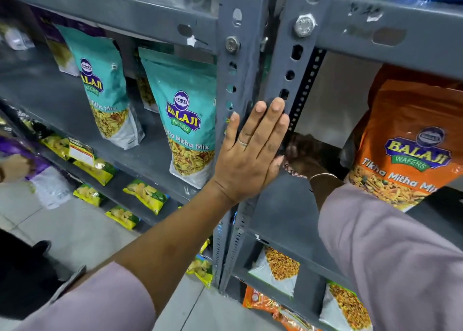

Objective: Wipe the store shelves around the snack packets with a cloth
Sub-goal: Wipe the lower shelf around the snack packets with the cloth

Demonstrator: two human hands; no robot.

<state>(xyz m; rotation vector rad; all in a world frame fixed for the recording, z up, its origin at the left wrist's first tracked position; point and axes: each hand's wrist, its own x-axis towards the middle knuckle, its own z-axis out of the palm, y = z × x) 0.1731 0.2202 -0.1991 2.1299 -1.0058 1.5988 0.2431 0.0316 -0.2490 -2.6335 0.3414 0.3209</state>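
My left hand lies flat against the grey slotted upright post, fingers straight, holding nothing. My right hand reaches into the shadowed right bay behind the post, low over the grey shelf board. It is closed on a patterned cloth, of which only an edge shows under the hand. An orange Balaji snack packet stands just right of that hand. Two teal Balaji packets stand upright on the left bay's shelf.
Yellow chip packets lie along the lower left shelf, and more snack packets sit below the right bay. The shelf above hangs low over the right bay. Another person's hand with a purple packet is at the far left, above the tiled floor.
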